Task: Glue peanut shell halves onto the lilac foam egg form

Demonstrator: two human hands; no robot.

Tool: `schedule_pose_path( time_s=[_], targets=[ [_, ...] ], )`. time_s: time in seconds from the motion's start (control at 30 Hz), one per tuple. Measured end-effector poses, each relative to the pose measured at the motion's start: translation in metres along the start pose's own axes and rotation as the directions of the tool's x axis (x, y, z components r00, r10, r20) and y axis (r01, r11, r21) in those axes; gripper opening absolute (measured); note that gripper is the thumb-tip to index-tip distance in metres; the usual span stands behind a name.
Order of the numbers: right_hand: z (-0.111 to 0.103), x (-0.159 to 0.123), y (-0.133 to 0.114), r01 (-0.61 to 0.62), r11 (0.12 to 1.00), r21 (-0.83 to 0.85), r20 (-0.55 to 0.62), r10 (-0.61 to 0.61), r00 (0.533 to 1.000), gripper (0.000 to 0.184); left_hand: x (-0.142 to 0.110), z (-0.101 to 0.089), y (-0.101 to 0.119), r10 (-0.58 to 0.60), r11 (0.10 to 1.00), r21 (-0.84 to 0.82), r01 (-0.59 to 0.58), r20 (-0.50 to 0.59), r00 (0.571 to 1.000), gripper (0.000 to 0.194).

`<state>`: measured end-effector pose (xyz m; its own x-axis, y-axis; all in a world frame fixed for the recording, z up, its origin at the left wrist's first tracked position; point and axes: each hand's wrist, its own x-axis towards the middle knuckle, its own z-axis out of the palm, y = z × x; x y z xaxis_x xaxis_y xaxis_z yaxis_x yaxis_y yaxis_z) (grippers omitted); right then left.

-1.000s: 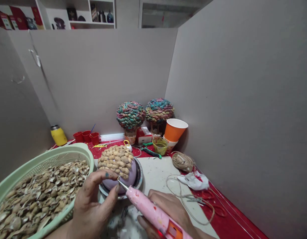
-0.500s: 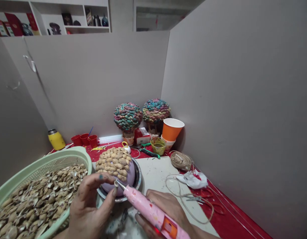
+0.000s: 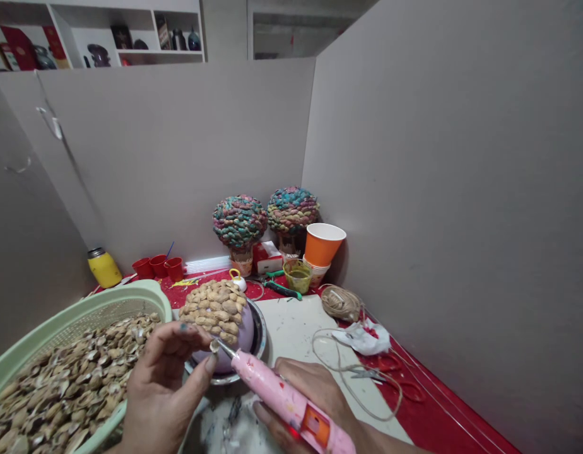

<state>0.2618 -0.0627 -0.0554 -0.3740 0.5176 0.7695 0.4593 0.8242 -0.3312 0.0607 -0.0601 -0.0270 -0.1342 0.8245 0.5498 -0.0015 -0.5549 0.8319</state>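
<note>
The purple ball (image 3: 247,326), its top coated in tan peanut shells and its lower side bare, sits in a round bowl (image 3: 262,343), partly hidden by the left hand (image 3: 163,388), which pinches a small shell piece (image 3: 214,346) between thumb and forefinger. The right hand (image 3: 315,388) grips a stained pink glue gun (image 3: 272,386), nozzle at the piece, contact unclear. The frame cuts off the green basket (image 3: 147,290)

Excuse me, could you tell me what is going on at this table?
The left hand pinches a small piece of peanut shell in its fingers, and the right hand holds a pink glue gun with its nozzle at the shell. Just beyond, a purple dome in a round dish is partly covered with shells. A green basket of loose shells stands on the left.
</note>
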Motion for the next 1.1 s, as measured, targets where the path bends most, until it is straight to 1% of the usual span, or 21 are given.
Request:
schedule_pose_path(
  time_s=[0.03,0.13,0.2,0.3,0.4,0.57,0.77,0.87,0.97,1.1],
  targets=[
    [0.0005,-0.0001,0.0001,-0.006,1.0,-0.007,0.007,0.006,1.0,0.025,0.0007,0.0,0.0,-0.015,1.0,-0.012,0.015,-0.004,1.0,0.03],
    [0.0021,0.0004,0.0006,0.031,0.999,-0.012,-0.046,-0.032,0.998,0.026,0.0023,-0.0004,0.0003,-0.072,0.997,-0.034,0.072,0.004,0.997,0.025],
    [0.0021,0.0007,0.0007,0.035,0.999,-0.004,-0.05,-0.035,0.998,0.026,0.0027,-0.0017,0.0002,-0.11,0.993,-0.046,0.11,0.013,0.994,0.025],
    [0.0005,0.0002,0.0001,-0.015,1.0,0.004,0.013,0.015,1.0,0.025,0.0025,-0.0045,-0.0003,-0.168,0.984,-0.058,0.168,0.009,0.986,0.027],
    [-0.0007,-0.0006,-0.0006,-0.017,1.0,-0.006,0.018,0.017,1.0,0.024,0.0029,-0.006,-0.0014,-0.201,0.976,-0.08,0.201,0.003,0.98,0.03],
    [-0.0003,-0.0009,-0.0004,0.008,0.999,-0.033,0.031,-0.007,1.0,0.023,0.0041,-0.005,-0.0022,-0.22,0.971,-0.096,0.22,0.006,0.975,0.03],
    [0.0043,-0.003,0.0022,0.023,0.999,-0.031,-0.008,-0.023,1.0,0.025,0.0052,-0.0043,-0.0012,-0.209,0.973,-0.099,0.207,-0.007,0.978,0.031],
    [0.0044,-0.0019,0.0016,0.02,0.999,-0.032,-0.024,-0.021,0.999,0.026,0.0047,-0.0048,-0.0016,-0.223,0.97,-0.095,0.222,0.0,0.975,0.031],
    [0.0022,-0.0002,-0.0003,0.014,1.0,-0.014,-0.004,-0.014,1.0,0.025,0.0037,-0.004,-0.0014,-0.233,0.967,-0.107,0.233,0.014,0.972,0.029],
    [0.0001,-0.0002,-0.0018,0.008,0.999,-0.03,0.026,-0.008,1.0,0.026,0.003,-0.0019,0.0,-0.23,0.966,-0.113,0.231,0.022,0.973,0.031]
  ],
)
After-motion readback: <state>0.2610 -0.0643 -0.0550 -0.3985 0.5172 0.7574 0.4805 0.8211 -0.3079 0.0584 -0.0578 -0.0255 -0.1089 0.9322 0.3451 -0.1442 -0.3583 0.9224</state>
